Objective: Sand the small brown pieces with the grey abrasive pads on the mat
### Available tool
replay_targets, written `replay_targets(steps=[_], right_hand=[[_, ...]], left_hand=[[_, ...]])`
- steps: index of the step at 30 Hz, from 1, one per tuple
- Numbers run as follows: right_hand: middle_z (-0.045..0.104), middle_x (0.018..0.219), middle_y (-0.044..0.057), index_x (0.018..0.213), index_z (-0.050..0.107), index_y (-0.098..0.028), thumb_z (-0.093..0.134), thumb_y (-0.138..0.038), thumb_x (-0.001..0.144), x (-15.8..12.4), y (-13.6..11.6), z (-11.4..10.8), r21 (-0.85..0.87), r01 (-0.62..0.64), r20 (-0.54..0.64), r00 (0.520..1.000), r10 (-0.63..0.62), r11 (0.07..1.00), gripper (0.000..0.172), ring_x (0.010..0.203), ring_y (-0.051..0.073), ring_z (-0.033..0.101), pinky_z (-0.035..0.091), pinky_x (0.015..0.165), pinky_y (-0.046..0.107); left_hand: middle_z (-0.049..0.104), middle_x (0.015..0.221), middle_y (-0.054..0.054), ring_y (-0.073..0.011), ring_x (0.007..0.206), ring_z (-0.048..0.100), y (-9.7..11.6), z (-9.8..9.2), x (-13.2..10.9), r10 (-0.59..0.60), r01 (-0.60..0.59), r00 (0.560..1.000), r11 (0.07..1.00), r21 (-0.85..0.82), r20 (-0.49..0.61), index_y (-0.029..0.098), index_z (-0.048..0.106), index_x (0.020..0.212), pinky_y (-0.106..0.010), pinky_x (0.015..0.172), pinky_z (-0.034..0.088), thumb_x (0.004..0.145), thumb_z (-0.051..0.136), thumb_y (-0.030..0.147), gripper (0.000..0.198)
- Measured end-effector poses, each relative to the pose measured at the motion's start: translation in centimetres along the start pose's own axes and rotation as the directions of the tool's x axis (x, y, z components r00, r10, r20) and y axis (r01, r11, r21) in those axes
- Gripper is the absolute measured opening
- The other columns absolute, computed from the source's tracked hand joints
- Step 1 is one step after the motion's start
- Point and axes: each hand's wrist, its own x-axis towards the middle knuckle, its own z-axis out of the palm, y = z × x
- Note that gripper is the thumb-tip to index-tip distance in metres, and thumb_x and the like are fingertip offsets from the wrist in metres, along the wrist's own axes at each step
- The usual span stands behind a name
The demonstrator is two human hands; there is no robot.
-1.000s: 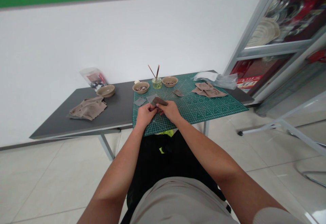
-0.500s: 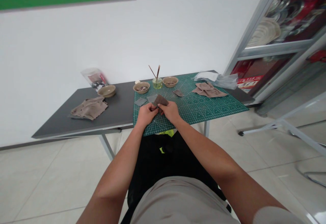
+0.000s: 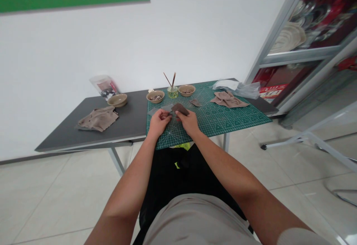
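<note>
My right hand (image 3: pixel 190 122) pinches a dark brown, flat square piece that looks like sandpaper (image 3: pixel 180 108) between thumb and fingers, just over the green cutting mat (image 3: pixel 223 118). Just left of it, my left hand (image 3: pixel 158 123) is closed, thumb against fingertips; what it grips is too small and hidden to name. The hands are a little apart. Behind my left fingers lie thin grey squares (image 3: pixel 168 107), partly covered. A brown piece (image 3: pixel 195 102) rests on the mat beyond my right hand.
Two bowls (image 3: pixel 155 96) (image 3: pixel 186 90) of small pieces flank a glass jar (image 3: pixel 173 92) holding two sticks. Brown cloth (image 3: pixel 228 99) and a plastic bag (image 3: pixel 237 87) lie right. Left, another cloth (image 3: pixel 98 118), a bowl (image 3: pixel 117 100) and a bag (image 3: pixel 103 86) sit on the grey table (image 3: pixel 131 120).
My hands, touching around the brown piece before, have moved apart. The brown piece is now in my right hand only, shifted slightly right; my left hand has drawn slightly left.
</note>
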Motion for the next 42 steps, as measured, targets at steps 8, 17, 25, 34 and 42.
replay_targets(steps=[8,17,25,34,42], right_hand=[[0.073,0.082,0.004,0.090,0.072,-0.016,0.074,-0.039,0.070,-0.1,0.0,-0.2,0.057,-0.006,0.056,0.998,0.002,0.998,0.031,0.071,0.018,0.066,0.057,0.069,0.033],[0.074,0.084,0.005,0.089,0.072,-0.015,0.078,-0.039,0.065,-0.4,-0.9,-0.2,0.107,-0.055,0.084,0.995,0.046,0.993,0.034,0.075,0.019,0.067,0.057,0.074,0.036],[0.075,0.085,0.005,0.088,0.074,-0.015,0.078,-0.035,0.064,-0.1,-0.9,0.0,0.104,-0.110,0.114,0.989,0.098,0.988,0.032,0.075,0.019,0.068,0.058,0.071,0.033],[0.074,0.079,0.004,0.081,0.072,-0.014,0.076,-0.025,0.067,0.7,-0.6,0.2,0.067,-0.185,0.128,0.976,0.176,0.980,0.018,0.069,0.017,0.069,0.060,0.071,0.034],[0.073,0.078,0.004,0.081,0.073,-0.013,0.075,-0.026,0.068,0.8,-0.2,-0.1,0.029,-0.163,0.173,0.972,0.156,0.986,0.019,0.069,0.018,0.069,0.060,0.072,0.036]], left_hand=[[0.056,0.066,0.005,-0.0101,0.060,0.054,-0.2,0.1,0.0,0.041,-0.041,0.999,0.999,0.019,0.010,0.019,0.058,0.085,-0.023,0.060,0.044,0.069,0.072,0.022,0.022],[0.067,0.079,-0.001,-0.0147,0.071,0.059,0.5,-0.1,-0.5,0.111,-0.104,0.994,0.960,0.259,-0.012,0.020,0.070,0.083,-0.027,0.069,0.047,0.080,0.067,0.036,0.016],[0.069,0.076,-0.001,-0.0141,0.067,0.062,0.1,0.2,-0.9,0.028,-0.023,0.999,0.981,0.192,-0.024,0.018,0.069,0.088,-0.027,0.068,0.049,0.074,0.070,0.032,0.019],[0.068,0.072,0.001,-0.0136,0.065,0.059,1.0,0.6,-1.2,0.062,-0.055,0.998,0.927,0.372,-0.009,0.019,0.067,0.083,-0.025,0.064,0.045,0.078,0.067,0.032,0.014],[0.064,0.067,0.001,-0.0144,0.063,0.057,1.2,0.7,-1.2,0.086,-0.080,0.996,0.893,0.443,0.007,0.019,0.064,0.072,-0.026,0.062,0.039,0.077,0.066,0.028,0.011]])
